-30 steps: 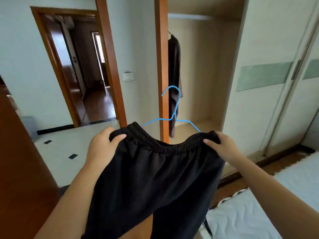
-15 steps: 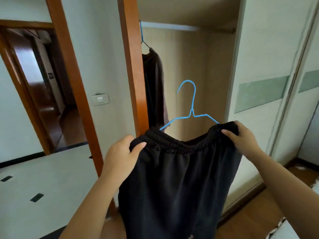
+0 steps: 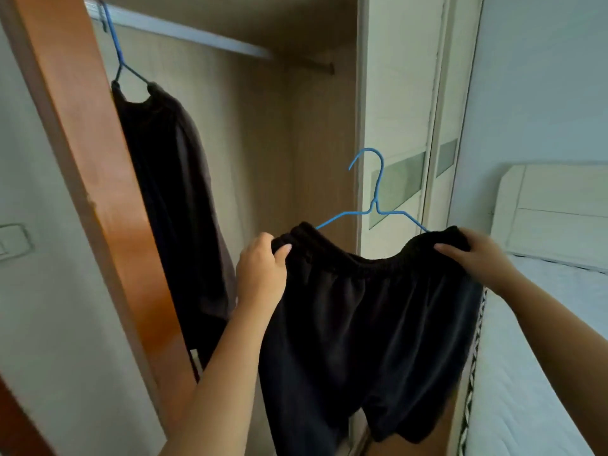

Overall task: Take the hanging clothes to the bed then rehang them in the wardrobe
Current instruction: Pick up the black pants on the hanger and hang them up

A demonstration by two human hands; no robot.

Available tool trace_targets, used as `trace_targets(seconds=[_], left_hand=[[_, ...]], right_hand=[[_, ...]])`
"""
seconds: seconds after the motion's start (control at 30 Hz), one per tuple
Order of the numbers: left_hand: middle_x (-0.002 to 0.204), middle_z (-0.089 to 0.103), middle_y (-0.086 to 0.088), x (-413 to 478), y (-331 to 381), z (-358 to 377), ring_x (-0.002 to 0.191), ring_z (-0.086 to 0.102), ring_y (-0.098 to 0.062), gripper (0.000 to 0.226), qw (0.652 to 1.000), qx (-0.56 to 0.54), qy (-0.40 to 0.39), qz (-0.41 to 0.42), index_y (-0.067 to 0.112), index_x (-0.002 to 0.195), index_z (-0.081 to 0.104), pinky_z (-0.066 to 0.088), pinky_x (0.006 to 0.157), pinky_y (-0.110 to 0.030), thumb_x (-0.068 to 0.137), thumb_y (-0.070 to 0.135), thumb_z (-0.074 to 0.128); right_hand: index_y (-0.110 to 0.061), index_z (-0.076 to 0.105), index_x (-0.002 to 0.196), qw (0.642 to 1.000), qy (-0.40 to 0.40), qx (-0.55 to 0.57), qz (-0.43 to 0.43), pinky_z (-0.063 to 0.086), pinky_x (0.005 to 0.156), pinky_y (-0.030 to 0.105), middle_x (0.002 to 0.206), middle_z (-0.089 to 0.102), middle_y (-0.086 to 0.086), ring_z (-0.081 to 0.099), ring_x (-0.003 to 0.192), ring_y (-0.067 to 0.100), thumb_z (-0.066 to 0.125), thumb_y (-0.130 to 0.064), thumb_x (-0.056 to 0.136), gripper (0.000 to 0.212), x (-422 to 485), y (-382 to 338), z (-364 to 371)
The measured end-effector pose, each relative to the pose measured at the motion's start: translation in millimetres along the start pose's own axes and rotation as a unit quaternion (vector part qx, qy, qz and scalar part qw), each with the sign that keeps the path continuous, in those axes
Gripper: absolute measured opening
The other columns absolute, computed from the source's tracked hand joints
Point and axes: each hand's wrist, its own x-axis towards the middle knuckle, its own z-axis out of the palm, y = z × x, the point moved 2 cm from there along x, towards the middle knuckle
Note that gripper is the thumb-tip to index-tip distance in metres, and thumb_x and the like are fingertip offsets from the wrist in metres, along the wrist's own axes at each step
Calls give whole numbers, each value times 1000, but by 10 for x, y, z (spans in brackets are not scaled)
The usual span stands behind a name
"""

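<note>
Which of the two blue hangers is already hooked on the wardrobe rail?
The upper-left hanger, carrying the long dark garment, hooks over the rail. The other hanger, under the black shorts, has its hook free in the air.

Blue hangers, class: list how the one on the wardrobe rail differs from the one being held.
The rail hanger is hooked on the rail; the held hanger hooks on nothing, lower down. The rail hanger carries a long dark garment; the held hanger carries black shorts, gripped at the waistband by the left hand and right hand. Both are thin wire with blue hooks.
</note>
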Motion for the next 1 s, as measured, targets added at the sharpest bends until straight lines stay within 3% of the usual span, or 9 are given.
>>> trace_targets(seconds=[0.1, 0.37, 0.47, 0.53, 0.63, 0.73, 0.87, 0.93, 1.0], left_hand=[[96, 58, -6, 242, -92, 168, 93, 56, -25, 27, 1000, -24, 7, -7, 6, 106, 54, 44, 74, -34, 93, 29, 47], [94, 62, -13, 823, -443, 580, 92, 56, -32, 25, 997, -43, 47, -41, 4, 99, 55, 48, 77, -45, 92, 27, 49], [97, 62, -15, 929, -498, 649, 94, 55, -33, 25, 996, -39, 64, -40, 3, 101, 56, 47, 78, -44, 92, 25, 50], [99, 62, -17, 1029, -530, 638, 97, 54, -34, 25, 996, -31, 80, -39, 1, 103, 56, 44, 80, -43, 91, 23, 51], [100, 61, -19, 1300, -600, 591, 98, 54, -36, 24, 993, -35, 99, -49, 1, 102, 57, 45, 83, -45, 91, 22, 52], [100, 61, -19, 1630, -630, 478, 97, 54, -37, 23, 991, -20, 122, -58, 2, 101, 56, 45, 81, -46, 92, 22, 50], [104, 61, -20, 1954, -444, 218, 98, 53, -38, 22, 981, 112, 155, -11, 0, 106, 57, 42, 82, -46, 91, 14, 49], [108, 62, -18, 1996, -222, 69, 101, 55, -37, 24, 969, 158, 181, 58, 2, 110, 59, 43, 87, -45, 88, 10, 53], [108, 63, -13, 1926, 50, -68, 101, 57, -32, 24, 950, 185, 215, 131, 5, 109, 60, 45, 89, -42, 87, 12, 54]], right_hand=[[-19, 61, 91, 999, -24, -24, -29, 41, 70, 29, 81, 63, 0, 58, 83, 22, 64, -26, 83, 11, 87, -129, -81], [-15, 58, 97, 992, -108, -57, -43, 46, 84, 37, 94, 66, 10, 61, 91, 25, 58, -14, 88, 10, 547, -128, 117], [-27, 58, 84, 987, -142, -29, -65, 47, 72, 19, 76, 67, -9, 61, 73, 2, 59, -11, 87, 16, 682, -101, 192], [-27, 58, 77, 985, -148, -23, -83, 44, 62, 10, 71, 65, -14, 58, 66, -1, 60, -11, 86, 19, 779, -148, 257], [-18, 63, 84, 982, -151, 58, -102, 49, 68, 17, 76, 67, -4, 62, 70, 5, 60, -10, 86, 9, 1015, -270, 379], [-10, 65, 99, 970, -162, 139, -112, 55, 69, 19, 90, 71, 8, 69, 79, 14, 57, -9, 86, 15, 1316, -503, 504], [-12, 65, 92, 962, -117, 160, -188, 51, 64, 15, 80, 69, 5, 66, 72, 10, 60, -10, 85, 9, 1689, -933, 550], [-21, 64, 80, 958, -77, 143, -237, 48, 63, 18, 69, 68, -4, 64, 67, 8, 63, -12, 83, 9, 1835, -1163, 583], [-18, 63, 78, 952, -43, 119, -278, 45, 63, 23, 70, 69, -1, 64, 70, 16, 65, -14, 82, 6, 1940, -1393, 653]])
